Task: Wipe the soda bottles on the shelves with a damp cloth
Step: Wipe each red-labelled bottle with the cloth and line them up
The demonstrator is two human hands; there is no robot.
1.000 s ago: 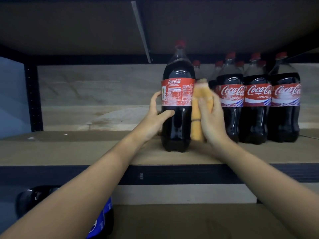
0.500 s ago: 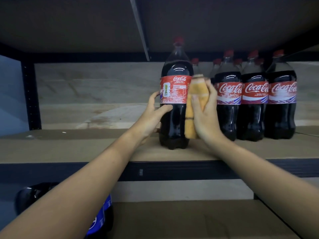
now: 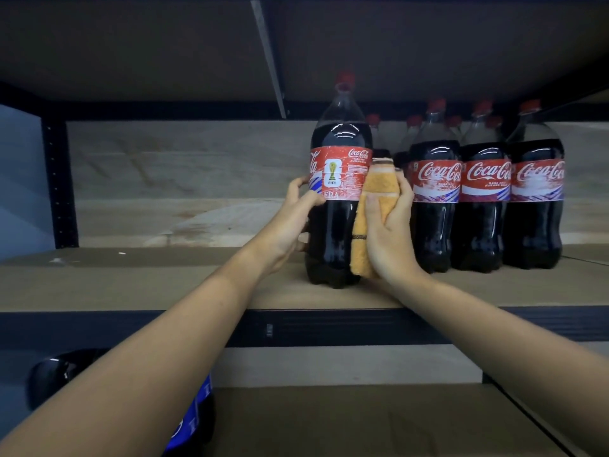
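Front cola bottle (image 3: 339, 206) upright near the shelf (image 3: 164, 285) front edge, apart from the row of cola bottles (image 3: 484, 206) to its right. Left hand (image 3: 293, 225) grips its left side, thumb across the label's lower edge, fingers curled behind. Right hand (image 3: 389, 232) clutches a folded orange cloth (image 3: 372, 206), pressing it against the bottle's right side. Blue-labelled dark bottle (image 3: 194, 410) on lower shelf, partly hidden by left forearm.
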